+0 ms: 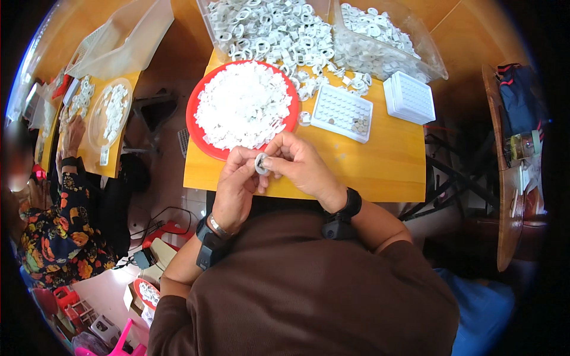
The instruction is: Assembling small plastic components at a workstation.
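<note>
The left hand and the right hand meet over the near edge of the yellow table. Both are pinching one small white ring between fingers and thumbs. The ring is held up just above the table, between the two hands. Each wrist has a dark band on it.

Just behind the hands is a round red tray. It sits at the left side of the table and is heaped with small white flat pieces. To its right, near the middle of the table, lies a white tray with many little holes. A few small dark bits sit in some of the holes. A second white holed tray lies by the right edge.

At the far edge stand two clear bins. The left bin is full of white rings, and some rings have spilled onto the table in front of it. The right bin holds more white parts.

Far to the left is another table. Another person in a flowered sleeve has a hand on it, next to a clear plate of white pieces.
</note>
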The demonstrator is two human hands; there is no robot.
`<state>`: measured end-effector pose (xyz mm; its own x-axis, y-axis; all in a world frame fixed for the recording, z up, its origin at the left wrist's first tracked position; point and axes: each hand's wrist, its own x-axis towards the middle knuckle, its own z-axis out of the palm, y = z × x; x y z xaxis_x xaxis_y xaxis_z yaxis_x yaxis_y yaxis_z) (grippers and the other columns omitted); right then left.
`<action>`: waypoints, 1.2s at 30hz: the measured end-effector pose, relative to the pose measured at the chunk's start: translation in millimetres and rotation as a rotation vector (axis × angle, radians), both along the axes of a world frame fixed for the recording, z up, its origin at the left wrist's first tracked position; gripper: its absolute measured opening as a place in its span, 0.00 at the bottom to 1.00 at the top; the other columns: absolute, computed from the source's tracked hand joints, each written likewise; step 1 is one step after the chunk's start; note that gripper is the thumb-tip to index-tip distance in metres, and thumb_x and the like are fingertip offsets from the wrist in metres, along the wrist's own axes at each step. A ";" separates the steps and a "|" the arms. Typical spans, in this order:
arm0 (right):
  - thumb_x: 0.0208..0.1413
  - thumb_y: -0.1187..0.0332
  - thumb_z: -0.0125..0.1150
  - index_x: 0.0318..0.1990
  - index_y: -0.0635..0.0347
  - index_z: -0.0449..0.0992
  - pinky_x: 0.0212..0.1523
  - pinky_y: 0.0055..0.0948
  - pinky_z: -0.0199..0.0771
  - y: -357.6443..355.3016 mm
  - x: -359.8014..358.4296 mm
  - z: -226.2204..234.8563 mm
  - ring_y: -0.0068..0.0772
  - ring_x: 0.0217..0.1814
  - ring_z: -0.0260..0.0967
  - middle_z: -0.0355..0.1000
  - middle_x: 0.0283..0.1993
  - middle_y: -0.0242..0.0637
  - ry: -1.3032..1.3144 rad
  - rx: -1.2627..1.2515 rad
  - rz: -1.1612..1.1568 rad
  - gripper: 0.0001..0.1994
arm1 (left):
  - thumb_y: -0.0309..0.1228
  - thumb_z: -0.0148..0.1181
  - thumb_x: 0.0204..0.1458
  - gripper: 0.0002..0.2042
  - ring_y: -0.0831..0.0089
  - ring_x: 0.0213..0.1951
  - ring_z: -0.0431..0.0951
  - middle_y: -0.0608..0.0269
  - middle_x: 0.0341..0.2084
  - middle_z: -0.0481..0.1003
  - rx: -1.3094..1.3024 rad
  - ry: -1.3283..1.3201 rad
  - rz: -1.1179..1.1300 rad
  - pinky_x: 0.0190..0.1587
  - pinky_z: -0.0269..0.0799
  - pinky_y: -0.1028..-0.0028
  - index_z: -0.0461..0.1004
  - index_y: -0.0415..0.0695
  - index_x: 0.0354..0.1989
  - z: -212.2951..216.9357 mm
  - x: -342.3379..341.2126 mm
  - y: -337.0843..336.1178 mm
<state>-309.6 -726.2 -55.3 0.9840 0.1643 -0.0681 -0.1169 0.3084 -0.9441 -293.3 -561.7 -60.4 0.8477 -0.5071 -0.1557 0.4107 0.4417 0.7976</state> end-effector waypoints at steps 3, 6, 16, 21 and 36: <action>0.59 0.76 0.56 0.37 0.65 0.70 0.32 0.20 0.73 1.4 -1.2 -2.3 0.19 0.31 0.72 0.74 0.31 0.34 -0.018 -0.043 -0.017 0.03 | 0.31 0.49 0.61 0.06 0.76 0.28 0.71 0.63 0.30 0.72 -0.057 0.046 -0.005 0.29 0.65 0.78 0.66 0.42 0.41 -3.5 0.8 2.2; 0.58 0.74 0.57 0.36 0.66 0.73 0.33 0.20 0.71 -1.4 1.1 -2.1 0.18 0.32 0.71 0.75 0.32 0.32 -0.076 -0.105 -0.036 0.04 | 0.31 0.50 0.60 0.07 0.75 0.28 0.71 0.62 0.30 0.72 -0.090 0.065 -0.007 0.29 0.65 0.78 0.66 0.42 0.42 -7.3 2.7 5.3; 0.52 0.70 0.61 0.37 0.63 0.78 0.36 0.27 0.71 -87.9 48.6 45.3 0.32 0.34 0.72 0.74 0.33 0.39 -0.456 -1.162 -0.417 0.08 | 0.31 0.51 0.59 0.09 0.74 0.28 0.72 0.60 0.29 0.72 -0.152 0.066 0.041 0.29 0.66 0.78 0.65 0.41 0.44 -0.2 7.5 15.6; 0.50 0.67 0.59 0.31 0.61 0.78 0.35 0.36 0.70 -75.2 65.2 41.4 0.43 0.33 0.72 0.73 0.30 0.42 -0.423 -1.036 -0.295 0.07 | 0.29 0.50 0.59 0.08 0.74 0.27 0.73 0.60 0.30 0.73 -0.180 0.082 0.067 0.31 0.68 0.77 0.66 0.41 0.44 0.9 6.6 19.5; 0.49 0.71 0.58 0.28 0.60 0.76 0.41 0.42 0.70 -15.1 84.0 3.6 0.45 0.39 0.69 0.73 0.33 0.41 -0.704 -1.406 -0.139 0.04 | 0.29 0.49 0.59 0.07 0.74 0.28 0.73 0.59 0.29 0.73 -0.217 0.087 0.093 0.30 0.67 0.78 0.66 0.41 0.43 1.2 4.2 27.8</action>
